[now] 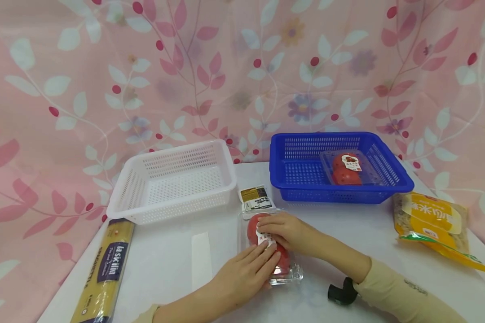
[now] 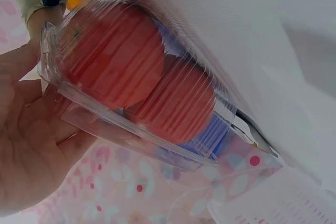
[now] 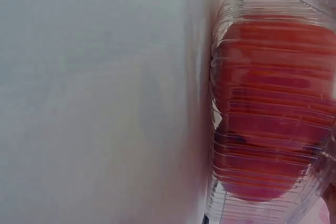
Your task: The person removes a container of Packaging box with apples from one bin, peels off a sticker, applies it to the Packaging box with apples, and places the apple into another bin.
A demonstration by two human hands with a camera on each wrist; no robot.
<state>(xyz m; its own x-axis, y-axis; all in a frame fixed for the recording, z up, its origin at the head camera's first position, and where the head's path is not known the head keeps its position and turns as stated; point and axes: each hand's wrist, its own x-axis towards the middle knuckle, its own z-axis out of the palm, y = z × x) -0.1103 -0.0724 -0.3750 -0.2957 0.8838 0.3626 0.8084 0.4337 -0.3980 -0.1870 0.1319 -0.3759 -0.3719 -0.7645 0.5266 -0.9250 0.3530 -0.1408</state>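
A clear plastic box (image 1: 290,277) of red tomatoes (image 1: 283,259) with a white label lies on the table in front of me. My left hand (image 1: 244,272) rests its extended fingers on the lid from the near left. From the far right, my right hand (image 1: 284,229) lies across the top, its fingers beside the label. In the left wrist view, the ribbed side of the tomato box (image 2: 139,77) shows beside the left palm (image 2: 31,145). Up close, the right wrist view shows the ribbed box wall (image 3: 273,103), with only bits of fingers at the right edge.
Behind stand a white basket (image 1: 171,215) and a blue basket (image 1: 339,196), which contains another tomato box (image 1: 349,170). A small packet (image 1: 256,198) lies between them. Spaghetti (image 1: 105,273) lies left, a white strip (image 1: 201,260) nearer the middle, a yellow bag (image 1: 436,224) right.
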